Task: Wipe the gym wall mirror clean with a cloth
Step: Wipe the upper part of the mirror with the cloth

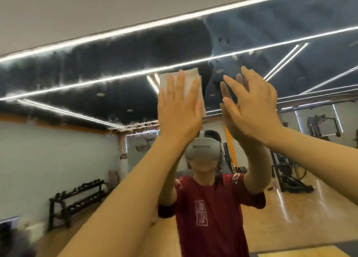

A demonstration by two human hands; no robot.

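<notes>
The wiping is well under way, high on the mirror [108, 67]: the left hand [179, 109] lies flat with straight fingers, pressing a pale folded cloth [190, 78] against the glass just under the reflected light strip. The right hand [253, 105] is raised beside it, fingers straight and spread, holding nothing, its palm at the glass or very near; I cannot tell which. The two hands stand near each other but apart. A cloudy film spreads left of the cloth and specks sit to the upper right, so the next pass probably needs firm, even pressure swept sideways through those patches.
</notes>
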